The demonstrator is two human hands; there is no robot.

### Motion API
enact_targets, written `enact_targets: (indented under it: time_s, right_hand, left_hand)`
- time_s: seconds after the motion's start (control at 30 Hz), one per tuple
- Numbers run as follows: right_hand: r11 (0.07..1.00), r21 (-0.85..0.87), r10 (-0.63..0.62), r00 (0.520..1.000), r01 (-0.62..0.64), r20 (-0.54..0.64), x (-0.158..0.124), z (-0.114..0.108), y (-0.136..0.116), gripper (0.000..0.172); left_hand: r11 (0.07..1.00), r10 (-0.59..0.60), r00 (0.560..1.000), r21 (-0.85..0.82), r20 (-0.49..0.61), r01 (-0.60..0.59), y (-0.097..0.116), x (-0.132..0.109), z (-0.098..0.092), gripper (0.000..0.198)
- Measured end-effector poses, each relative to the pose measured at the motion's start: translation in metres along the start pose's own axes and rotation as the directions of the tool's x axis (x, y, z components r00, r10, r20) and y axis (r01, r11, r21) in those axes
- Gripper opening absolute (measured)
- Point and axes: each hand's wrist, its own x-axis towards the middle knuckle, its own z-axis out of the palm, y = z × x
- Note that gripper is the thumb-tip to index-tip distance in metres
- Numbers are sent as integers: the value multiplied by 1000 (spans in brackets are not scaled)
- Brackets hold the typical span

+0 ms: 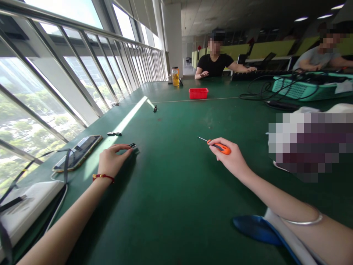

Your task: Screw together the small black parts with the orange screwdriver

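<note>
My right hand point(228, 154) is closed around the handle of an orange and black screwdriver point(223, 148), whose thin metal shaft points left over the table. Between the fingertips of my left hand point(114, 158) is a small dark part point(132, 145); its exact kind is too small to make out. Just beyond that hand lies a similar small black piece point(114, 134) on the green tabletop point(171, 176). Farther off, another small black piece point(155, 108) rests near a strip of sunlight.
On the left are a phone point(78, 152), a white box point(33, 209) and cables beside the railing point(110, 44). A red bin point(198, 93) and a jar point(175, 77) stand farther back. At right are a teal basket point(298, 88) and a blue object point(256, 228). Two people sit across.
</note>
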Motion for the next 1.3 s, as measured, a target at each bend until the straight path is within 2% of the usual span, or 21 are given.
enact_targets:
  time_s: [0.1,0.23,0.4,0.6,0.77,0.93,1.3]
  right_hand:
    - [1000,-4,2,1000,-2,-6,0,0,1,17]
    - [1000,-1,5,1000,-5,-4,1,0,2,18]
    - [1000,-3,8,1000,-8,-1,0,0,2,17]
    - [1000,-7,-9,1000,9,8,0,0,2,17]
    - [1000,-18,-7,1000,8,11,1,-1,2,18]
    - [1000,-13,-14,1000,15,15,0,-1,1,19]
    - [1000,-17,-24,1000,25,12,0,0,3,20]
  left_hand:
    - [995,-81,996,60,-37,83,-21,4,-9,33]
    - [993,-115,993,27,4,115,-33,8,-16,33]
    - [993,-102,993,45,-62,105,-32,13,-24,35]
    - [986,-163,985,37,61,161,-32,19,-23,37]
    - [986,-161,987,53,28,159,-32,17,-26,33]
    - [988,-156,986,29,55,155,-34,16,-27,30]
    - [984,-175,983,57,56,171,-34,17,-23,36]
